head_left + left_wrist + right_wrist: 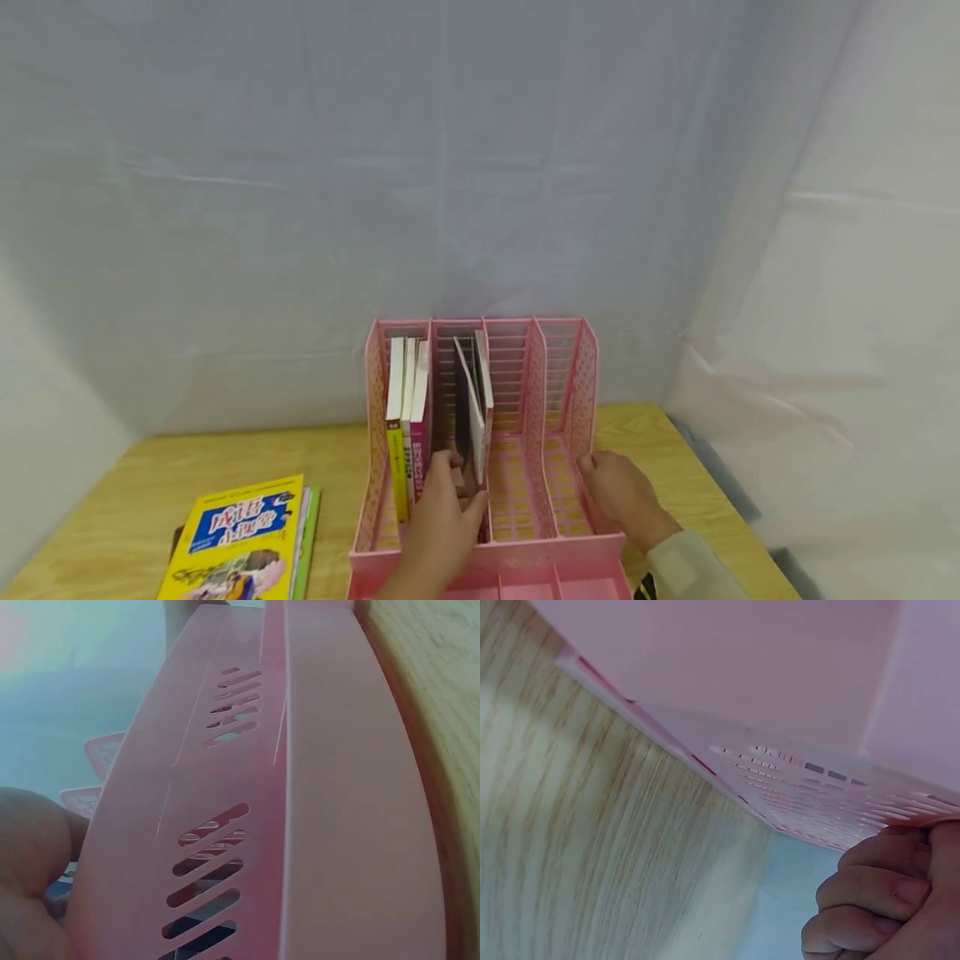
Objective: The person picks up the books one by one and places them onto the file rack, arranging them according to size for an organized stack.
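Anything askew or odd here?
Slightly: in the second compartment from the left of the pink organizer, a dark-covered book splays at the top away from the book to its right, while the three books in the first stand packed together. No spill or damage visible.

Looks like a screened-off desk corner indoors — home, office or classroom, cannot tell which. Shows pale grey sheeting [480, 183] hung behind the pink organizer [525, 552], faintly shiny and creased, wall-like. Turns a corner to the right of the organizer, with a second sheeted side [855, 283], whiter and looser in its folds. Has a wood-grain tabletop [345, 467] under the organizer, yellowish in the head view, paler in both wrist views. Leans bookish: holds slim upright books [418, 392] in the organizer's two leftmost compartments, and a small pile [309, 521] to the organizer's left, topped by a yellow book [236, 546] with large Chinese characters — study-desk stuff.
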`<state>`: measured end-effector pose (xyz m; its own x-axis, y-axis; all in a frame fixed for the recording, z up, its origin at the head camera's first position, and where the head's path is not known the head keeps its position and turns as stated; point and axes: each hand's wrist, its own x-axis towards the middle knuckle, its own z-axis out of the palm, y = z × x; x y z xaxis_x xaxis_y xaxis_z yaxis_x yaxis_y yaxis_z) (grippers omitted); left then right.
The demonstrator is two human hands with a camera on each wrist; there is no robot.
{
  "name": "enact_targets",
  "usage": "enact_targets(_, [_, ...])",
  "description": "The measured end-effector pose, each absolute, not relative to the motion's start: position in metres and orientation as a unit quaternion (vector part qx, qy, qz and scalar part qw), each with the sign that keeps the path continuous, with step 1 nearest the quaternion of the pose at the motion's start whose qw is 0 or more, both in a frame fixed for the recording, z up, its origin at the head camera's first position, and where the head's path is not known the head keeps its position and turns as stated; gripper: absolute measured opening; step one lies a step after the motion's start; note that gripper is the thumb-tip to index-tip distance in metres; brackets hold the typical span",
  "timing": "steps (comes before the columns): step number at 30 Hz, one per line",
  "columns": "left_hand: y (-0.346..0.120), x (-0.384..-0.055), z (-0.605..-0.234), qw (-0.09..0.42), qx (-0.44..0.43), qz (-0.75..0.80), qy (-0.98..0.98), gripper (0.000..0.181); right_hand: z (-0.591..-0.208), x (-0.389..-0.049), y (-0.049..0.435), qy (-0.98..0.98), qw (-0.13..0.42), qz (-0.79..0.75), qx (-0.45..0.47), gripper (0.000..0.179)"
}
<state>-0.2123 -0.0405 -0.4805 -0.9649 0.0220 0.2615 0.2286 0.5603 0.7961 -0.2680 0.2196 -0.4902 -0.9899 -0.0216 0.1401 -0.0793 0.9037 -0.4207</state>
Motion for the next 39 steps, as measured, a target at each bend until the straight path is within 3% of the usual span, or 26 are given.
enact_targets(2, [-0.0423, -0.2124, -0.4810, 0.109, -0.085, -0.459, -0.878, 0.066, -0.4899, -0.2679, 0.2185, -0.974, 0.068, 0.213, 0.029, 0.046])
enact_targets(4, [-0.0426, -0.2117, -0.4834, 0.133, -0.106, -0.422, -0.890, 0.074, -0.4902, -0.2683, 0.2183, -0.974, 0.069, 0.212, 0.031, 0.046])
enact_targets(9, [-0.0381, -0.2069, -0.4867, 0.190, -0.109, -0.377, -0.900, 0.069, -0.4908, -0.2684, 0.2192, -0.973, 0.064, 0.220, 0.026, 0.047])
enact_targets(20, [-0.0343, -0.2081, -0.4862, 0.144, -0.071, -0.366, -0.917, 0.071, -0.4899, -0.2642, 0.2195, -0.972, 0.068, 0.220, 0.041, 0.047])
enact_targets(27, [-0.0351, -0.2091, -0.4861, 0.168, -0.086, -0.354, -0.916, 0.069, -0.4932, -0.2683, 0.2200, -0.971, 0.066, 0.230, 0.022, 0.048])
enact_targets(39, [-0.0360, -0.2095, -0.4866, 0.148, -0.081, -0.357, -0.919, 0.066, -0.4933, -0.2655, 0.2204, -0.971, 0.069, 0.225, 0.030, 0.049])
